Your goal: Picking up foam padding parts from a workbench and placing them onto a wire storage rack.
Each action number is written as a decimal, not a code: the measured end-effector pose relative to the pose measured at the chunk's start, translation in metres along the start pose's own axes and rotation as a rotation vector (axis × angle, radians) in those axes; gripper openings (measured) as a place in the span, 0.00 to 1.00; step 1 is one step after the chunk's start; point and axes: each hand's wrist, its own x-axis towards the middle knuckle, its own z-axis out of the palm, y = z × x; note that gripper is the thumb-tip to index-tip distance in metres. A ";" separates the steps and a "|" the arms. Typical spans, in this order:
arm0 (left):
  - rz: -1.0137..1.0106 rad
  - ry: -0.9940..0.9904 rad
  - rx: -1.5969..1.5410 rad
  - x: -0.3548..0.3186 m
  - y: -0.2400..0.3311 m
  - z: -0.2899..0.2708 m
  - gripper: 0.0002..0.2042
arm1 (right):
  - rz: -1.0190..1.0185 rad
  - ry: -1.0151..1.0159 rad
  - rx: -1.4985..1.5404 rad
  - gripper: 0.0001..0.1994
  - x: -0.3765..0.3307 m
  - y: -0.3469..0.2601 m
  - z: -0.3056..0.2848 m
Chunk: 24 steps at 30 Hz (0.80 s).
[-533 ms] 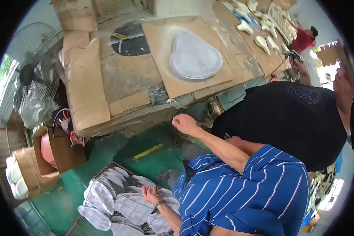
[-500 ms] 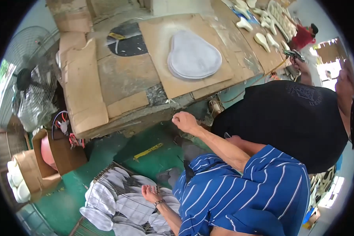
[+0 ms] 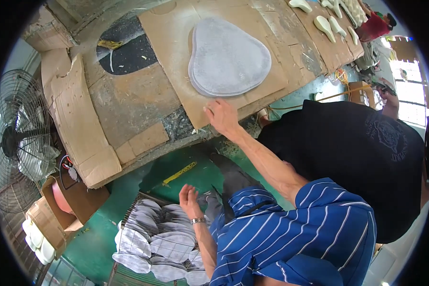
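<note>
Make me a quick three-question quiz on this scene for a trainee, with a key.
1. True or false: a metallic band circles the wrist of the left hand.
2. Multiple choice: which of these is nearest to the right hand?
a) the yellow floor marking
b) the stacked grey-white pieces on the cardboard sheet
c) the pink item in the open box
3. Fill in: as the picture shows it, the fan stands to the ______ of the bench.

Key: 1. True. 2. b. 3. left.
</note>
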 end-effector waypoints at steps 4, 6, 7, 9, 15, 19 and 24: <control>0.021 -0.083 0.098 0.012 0.011 0.029 0.15 | -0.028 0.099 -0.124 0.10 0.047 0.008 0.001; 0.044 -0.109 0.111 0.019 0.017 0.044 0.14 | 0.004 0.188 -0.230 0.13 0.069 0.014 0.000; 0.065 -0.122 0.137 0.023 0.021 0.052 0.14 | 0.008 0.183 -0.229 0.13 0.077 0.016 0.001; 0.077 -0.122 0.230 0.033 0.034 0.072 0.13 | 0.070 0.068 -0.274 0.15 0.088 0.023 0.000; 0.645 -0.322 0.721 0.067 0.090 0.182 0.17 | 0.063 0.066 -0.189 0.13 0.100 0.044 0.000; 1.094 -0.471 0.851 0.112 0.120 0.282 0.20 | 0.140 -0.033 -0.091 0.09 0.119 0.052 -0.018; 0.978 -0.436 1.078 0.137 0.126 0.321 0.20 | 0.058 0.071 -0.234 0.09 0.175 0.038 -0.094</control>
